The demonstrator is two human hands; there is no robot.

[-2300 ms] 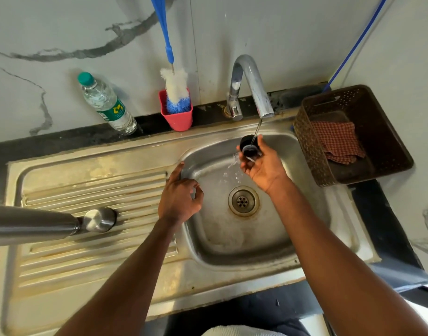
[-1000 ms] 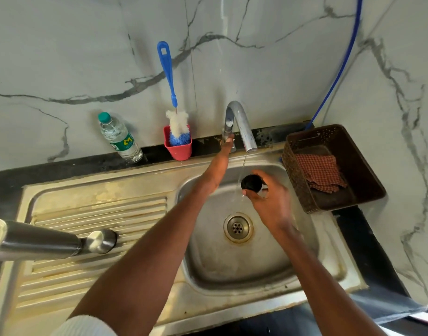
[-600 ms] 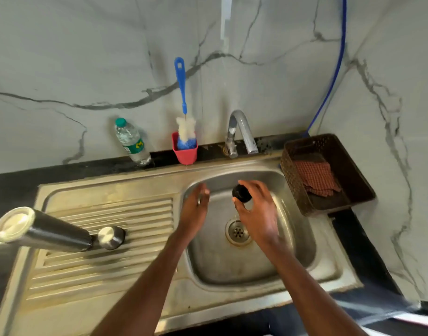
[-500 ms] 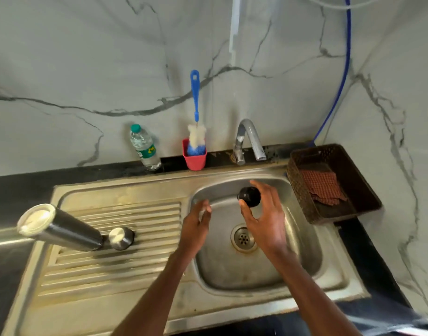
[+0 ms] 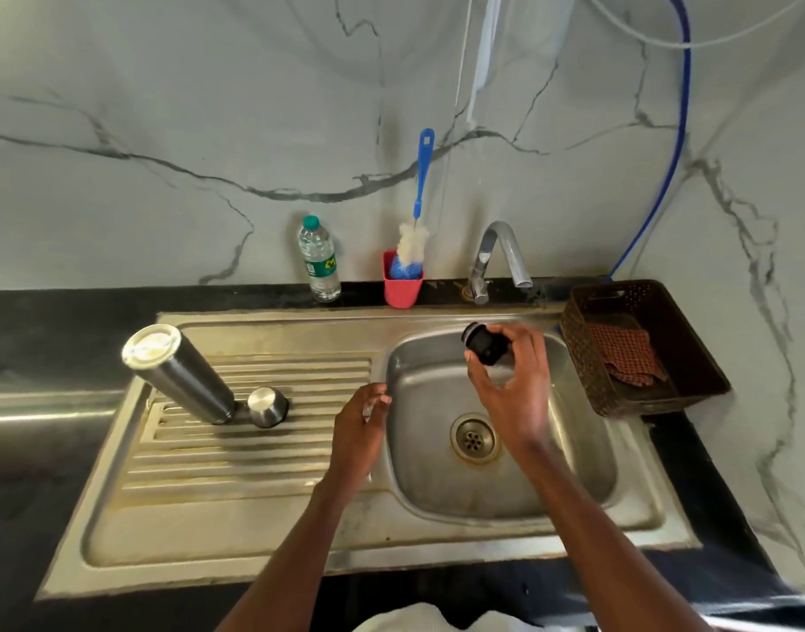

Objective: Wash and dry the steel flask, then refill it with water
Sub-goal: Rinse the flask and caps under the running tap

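— Two bare hands are working over the stainless steel sink [image 5: 519, 508] right now. What is the right hand [image 5: 512, 394] doing?

— It is pinching a small black round stopper [image 5: 485, 345] between thumb and fingertips, holding it above the far side of the basin, just near of the curved chrome tap [image 5: 500, 257].

— And the left hand [image 5: 357, 431]?

— It is hanging over the left rim of the basin, fingers loosely curled, gripping nothing.

— Where is the flask sitting?

— The tall cylindrical steel flask [image 5: 179, 374] is standing upside down on the ribbed draining board [image 5: 236, 453] at the left, its base facing the camera, and the small domed steel cap [image 5: 268, 405] is sitting just beside it on the right.

— What is lining the far edge?

— A clear plastic water bottle with a green cap [image 5: 319, 260] is standing by the marble wall, and to its right a red cup [image 5: 402, 287] is holding a blue-handled white bottle brush [image 5: 416, 221].

— And on the right?

— A brown perforated plastic basket [image 5: 692, 358] is sitting on the black counter, with a red checked cloth [image 5: 624, 358] lying inside it.
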